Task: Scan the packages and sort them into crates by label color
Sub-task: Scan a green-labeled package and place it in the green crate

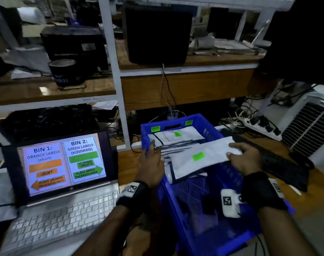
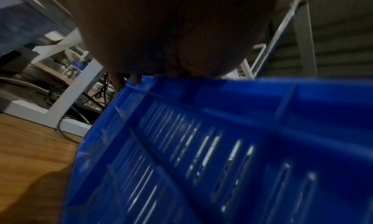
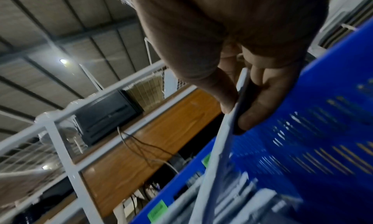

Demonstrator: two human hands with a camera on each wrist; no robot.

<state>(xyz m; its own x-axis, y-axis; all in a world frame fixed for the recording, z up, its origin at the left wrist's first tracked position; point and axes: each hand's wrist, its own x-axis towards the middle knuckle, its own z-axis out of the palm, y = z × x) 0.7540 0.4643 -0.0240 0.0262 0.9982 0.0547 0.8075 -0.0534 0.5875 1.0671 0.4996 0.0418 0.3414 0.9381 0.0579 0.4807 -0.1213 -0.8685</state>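
Observation:
A white package with a green label lies across the top of the blue crate. My right hand pinches its right end between thumb and fingers; the right wrist view shows that pinch on the package. My left hand is flat, fingers straight, over the crate's left rim beside the stacked packages; in the left wrist view the fingertips sit at the crate rim. More white packages with green labels lie stacked in the crate.
A laptop to the left shows bin 1 for orange labels, bin 2 for green labels. A black keyboard lies right of the crate, a power strip and a white grilled appliance behind it. White shelving stands ahead.

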